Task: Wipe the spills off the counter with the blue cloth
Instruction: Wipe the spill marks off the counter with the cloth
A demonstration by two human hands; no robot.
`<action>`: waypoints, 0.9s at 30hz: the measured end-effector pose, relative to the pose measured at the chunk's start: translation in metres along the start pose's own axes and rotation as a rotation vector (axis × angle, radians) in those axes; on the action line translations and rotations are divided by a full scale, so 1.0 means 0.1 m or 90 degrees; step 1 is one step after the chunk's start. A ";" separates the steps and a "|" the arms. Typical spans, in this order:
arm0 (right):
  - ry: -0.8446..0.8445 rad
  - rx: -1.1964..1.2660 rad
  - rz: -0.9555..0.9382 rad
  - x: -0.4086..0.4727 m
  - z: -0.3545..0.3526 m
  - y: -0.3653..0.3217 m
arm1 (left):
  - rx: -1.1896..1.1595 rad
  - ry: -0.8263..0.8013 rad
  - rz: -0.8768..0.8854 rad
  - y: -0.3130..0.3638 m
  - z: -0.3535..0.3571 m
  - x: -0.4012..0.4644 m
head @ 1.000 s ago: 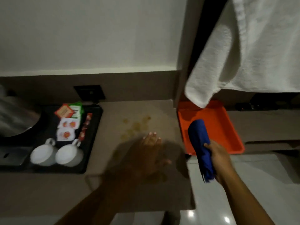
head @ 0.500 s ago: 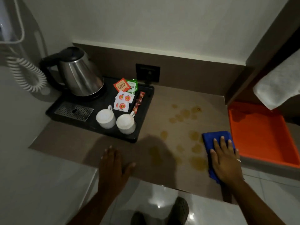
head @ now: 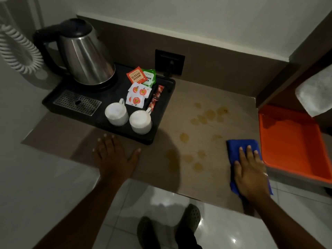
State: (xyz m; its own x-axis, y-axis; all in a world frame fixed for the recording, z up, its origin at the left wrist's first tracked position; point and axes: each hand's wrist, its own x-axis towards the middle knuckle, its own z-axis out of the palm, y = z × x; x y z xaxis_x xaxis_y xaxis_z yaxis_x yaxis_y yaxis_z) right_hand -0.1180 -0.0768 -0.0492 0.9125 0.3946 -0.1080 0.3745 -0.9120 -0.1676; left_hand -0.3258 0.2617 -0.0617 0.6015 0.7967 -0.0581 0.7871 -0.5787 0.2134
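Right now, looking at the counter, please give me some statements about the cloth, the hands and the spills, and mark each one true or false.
1. The right hand presses flat on the blue cloth. True.
2. The blue cloth lies inside the orange tray. False: it lies on the counter, left of the tray.
3. Yellowish spills are on the counter between the black tray and the cloth. True.
4. The left hand holds a cup. False: it rests open on the counter, in front of the two white cups.
5. The kettle stands on the black tray. True.
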 end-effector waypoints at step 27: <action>-0.080 -0.033 -0.168 -0.33 -0.06 -0.13 | -0.013 0.018 -0.046 -0.22 0.01 0.27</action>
State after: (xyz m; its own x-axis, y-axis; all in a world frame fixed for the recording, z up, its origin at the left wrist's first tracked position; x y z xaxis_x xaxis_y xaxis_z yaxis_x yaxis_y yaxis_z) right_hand -0.1516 -0.0790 -0.0373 0.7561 0.6269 -0.1880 0.6071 -0.7791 -0.1565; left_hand -0.3270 0.2956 -0.0690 0.5389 0.8411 -0.0464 0.8253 -0.5160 0.2295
